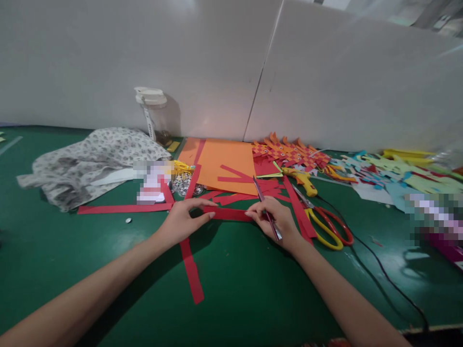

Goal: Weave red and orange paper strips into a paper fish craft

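Observation:
Between my two hands a short red paper strip (231, 214) is stretched level, just above the green table. My left hand (184, 219) pinches its left end with thumb and fingers. At the other end, my right hand (273, 219) grips the strip between thumb and forefinger. A dark, slim pen (268, 214) is also tucked in the right hand, slanting across the fingers. Under and beside the left hand lie long red strips, one (191, 274) pointing toward me and another (123, 209) reaching left. Scissors with red and yellow handles (327, 231) rest right of my right hand.
Orange paper sheets (227, 159) lie at the back, against the grey wall. To their right are a yellow glue gun (304, 180) with a trailing cord, woven orange-red paper pieces (285, 152) and coloured scraps (376, 168). A patterned cloth (97, 159) and a lidded cup (154, 115) stand left.

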The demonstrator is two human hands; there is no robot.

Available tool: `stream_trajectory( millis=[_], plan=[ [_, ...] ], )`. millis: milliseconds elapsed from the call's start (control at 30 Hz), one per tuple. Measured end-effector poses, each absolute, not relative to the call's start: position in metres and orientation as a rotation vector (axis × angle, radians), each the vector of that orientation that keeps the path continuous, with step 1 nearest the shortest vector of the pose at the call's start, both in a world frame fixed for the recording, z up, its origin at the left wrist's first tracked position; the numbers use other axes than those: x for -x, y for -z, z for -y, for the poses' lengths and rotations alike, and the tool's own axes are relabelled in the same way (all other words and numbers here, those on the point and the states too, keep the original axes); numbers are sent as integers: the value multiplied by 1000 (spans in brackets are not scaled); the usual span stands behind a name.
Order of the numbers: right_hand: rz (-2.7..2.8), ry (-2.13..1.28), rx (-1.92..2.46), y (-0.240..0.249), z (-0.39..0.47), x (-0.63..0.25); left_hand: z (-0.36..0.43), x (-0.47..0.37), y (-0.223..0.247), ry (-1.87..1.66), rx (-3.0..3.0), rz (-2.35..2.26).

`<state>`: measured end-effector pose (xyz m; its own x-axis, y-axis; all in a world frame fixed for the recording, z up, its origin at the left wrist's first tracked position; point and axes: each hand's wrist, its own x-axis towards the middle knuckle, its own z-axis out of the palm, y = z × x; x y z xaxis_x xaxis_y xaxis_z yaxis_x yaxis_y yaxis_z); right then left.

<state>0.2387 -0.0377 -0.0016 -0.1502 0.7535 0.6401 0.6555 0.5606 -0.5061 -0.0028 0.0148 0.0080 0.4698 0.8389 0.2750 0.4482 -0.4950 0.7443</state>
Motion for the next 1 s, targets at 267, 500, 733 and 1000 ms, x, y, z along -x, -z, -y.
stream_trajectory(
  millis=[267, 500, 733, 1000],
  plan=[
    [1848, -133, 1128, 3, 37, -240, -15, 1, -10, -844, -1980, -1134],
    [1831, -141, 1151, 7, 34, -243, -19, 3, -8, -851, -2053, -1082],
    [1853, -34, 1117, -2, 36, -245, -14, 5, -10, -866, -2186, -1049],
    [2108, 52, 1023, 12, 40, -226, 4, -2, -16, -724, -2466, -917]
  ],
)
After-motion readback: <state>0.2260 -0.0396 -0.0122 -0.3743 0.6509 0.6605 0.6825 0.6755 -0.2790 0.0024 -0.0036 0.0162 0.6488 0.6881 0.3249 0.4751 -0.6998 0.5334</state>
